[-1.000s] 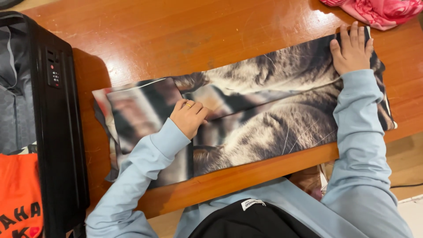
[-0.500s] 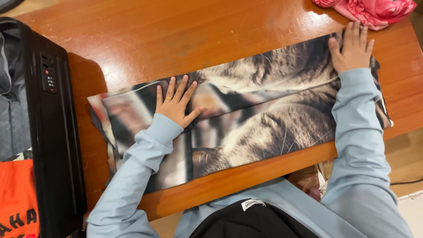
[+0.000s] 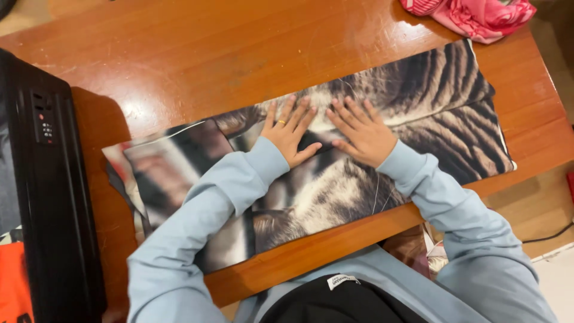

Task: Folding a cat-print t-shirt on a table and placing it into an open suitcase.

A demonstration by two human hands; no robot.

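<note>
A long folded cloth printed with grey and black striped fur lies across the wooden table. My left hand rests flat on its middle with fingers spread and a gold ring on one finger. Right beside it, my right hand also presses flat on the cloth, fingers apart. The two hands almost touch. Both light blue sleeves cover the near part of the cloth. Neither hand holds anything.
A black hard suitcase with a combination lock stands open at the left edge, with an orange garment inside. A crumpled pink cloth lies at the far right corner. A dark cable runs on the floor at right.
My right hand slid from the cloth's far right end to the middle. My left hand opened from a curled fist to flat and shifted right. The view drifted right.
</note>
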